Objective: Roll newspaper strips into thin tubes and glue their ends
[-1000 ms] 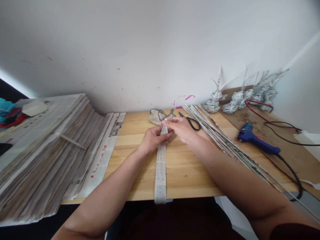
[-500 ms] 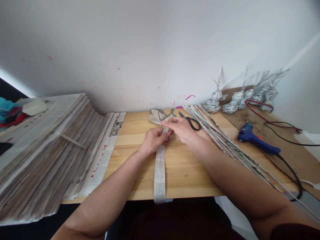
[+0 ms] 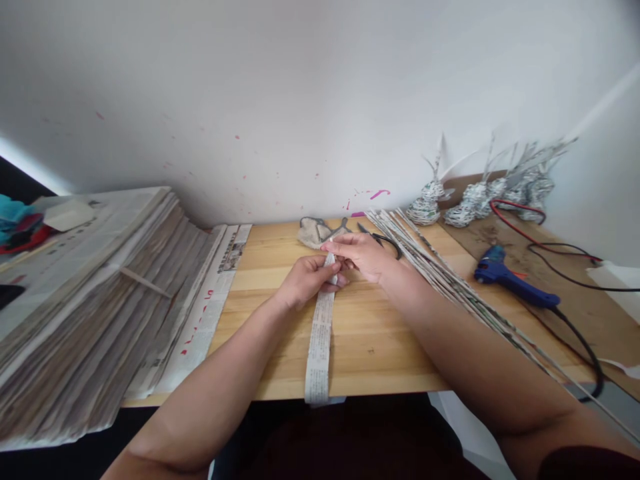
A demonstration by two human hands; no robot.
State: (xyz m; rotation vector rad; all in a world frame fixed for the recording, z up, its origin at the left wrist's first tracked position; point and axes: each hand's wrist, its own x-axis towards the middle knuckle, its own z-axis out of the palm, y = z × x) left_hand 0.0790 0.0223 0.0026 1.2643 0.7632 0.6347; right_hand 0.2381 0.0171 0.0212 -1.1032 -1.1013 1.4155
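A long strip of newspaper (image 3: 321, 333) runs from the front edge of the table up to both hands. My left hand (image 3: 313, 277) pinches it near its far end, thumb on top. Just beyond, my right hand (image 3: 357, 255) holds the tip of the strip between thumb and fingers. The strip looks narrower between the hands. Behind them lies a pale cloth piece with grey edging (image 3: 313, 232), perhaps a glove. Black-handled scissors (image 3: 393, 245) rest close to my right hand, partly hidden by it.
On the left stands a tall stack of newspapers (image 3: 115, 300). Thin rolled paper sticks (image 3: 450, 287) lie along the right. Beyond them are a blue glue gun (image 3: 515, 279) with a cord, brown cardboard (image 3: 575, 307) and several woven paper figures (image 3: 467, 205) by the wall.
The near end of the strip has swung slightly left. My right hand has shifted a little to the right, and the left fingers have spread slightly around the strip.
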